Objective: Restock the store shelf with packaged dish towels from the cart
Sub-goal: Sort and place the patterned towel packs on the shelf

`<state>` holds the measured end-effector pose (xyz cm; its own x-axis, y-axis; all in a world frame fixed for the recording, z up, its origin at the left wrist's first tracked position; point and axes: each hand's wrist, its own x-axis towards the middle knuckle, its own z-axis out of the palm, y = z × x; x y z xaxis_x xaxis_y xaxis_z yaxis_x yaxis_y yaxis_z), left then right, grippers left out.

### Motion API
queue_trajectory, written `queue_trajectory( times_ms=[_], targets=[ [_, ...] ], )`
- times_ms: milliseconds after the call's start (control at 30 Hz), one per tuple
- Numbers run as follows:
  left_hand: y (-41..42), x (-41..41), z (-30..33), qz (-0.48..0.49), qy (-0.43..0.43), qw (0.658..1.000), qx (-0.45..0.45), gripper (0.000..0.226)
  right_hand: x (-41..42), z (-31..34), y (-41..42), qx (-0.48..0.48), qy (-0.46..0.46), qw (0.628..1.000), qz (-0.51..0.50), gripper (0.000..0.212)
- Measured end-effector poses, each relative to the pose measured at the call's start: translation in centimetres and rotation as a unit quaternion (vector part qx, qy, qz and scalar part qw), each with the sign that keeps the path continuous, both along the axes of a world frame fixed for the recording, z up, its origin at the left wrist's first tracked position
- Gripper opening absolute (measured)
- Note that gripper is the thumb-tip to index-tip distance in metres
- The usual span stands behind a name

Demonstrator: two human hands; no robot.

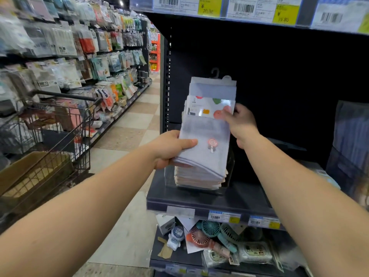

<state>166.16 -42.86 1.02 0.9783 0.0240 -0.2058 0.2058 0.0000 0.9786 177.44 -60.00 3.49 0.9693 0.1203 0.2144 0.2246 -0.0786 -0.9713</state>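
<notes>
Your left hand [171, 148] grips the packaged dish towels [207, 132] low while your right hand [241, 122] pinches their upper edge, keeping them upright over the shelf [199, 198], squaring them into the clear holder.

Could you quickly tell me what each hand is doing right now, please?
Left hand: closed on the lower left edge of the packaged dish towels.
Right hand: gripping the right edge of the same packaged dish towels, higher up.
</notes>
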Motion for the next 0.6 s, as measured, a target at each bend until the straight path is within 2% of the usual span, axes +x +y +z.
queue_trajectory(
  times_ms=[67,133,200,267,400,467,600],
  targets=[
    [-0.7,0.0,-0.1,0.001,0.009,1.000,0.006,0.009,0.6,-0.8,0.2,0.003,0.008,1.000,-0.020,0.023],
    [-1.0,0.0,-0.5,0.002,0.010,0.999,0.034,0.016,1.2,-1.7,0.4,-0.005,0.010,0.999,-0.040,0.024],
    [-1.1,0.1,-1.1,0.006,0.005,0.995,0.096,0.028,1.6,-2.5,0.7,-0.020,0.006,0.998,-0.052,0.019],
    [-1.0,0.2,-1.7,0.011,-0.003,0.984,0.177,0.031,2.0,-3.3,0.8,-0.046,-0.001,0.997,-0.062,0.013],
    [-0.3,0.4,-2.2,0.013,-0.003,0.949,0.316,0.036,2.5,-4.6,1.1,-0.090,-0.007,0.994,-0.059,0.023],
    [0.1,0.5,-2.4,0.016,-0.009,0.938,0.346,0.042,2.6,-5.0,1.2,-0.103,-0.010,0.993,-0.057,0.026],
    [0.3,0.9,-2.7,0.019,-0.006,0.940,0.342,0.030,2.8,-5.2,1.3,-0.125,-0.022,0.990,-0.064,0.023]
  ],
)
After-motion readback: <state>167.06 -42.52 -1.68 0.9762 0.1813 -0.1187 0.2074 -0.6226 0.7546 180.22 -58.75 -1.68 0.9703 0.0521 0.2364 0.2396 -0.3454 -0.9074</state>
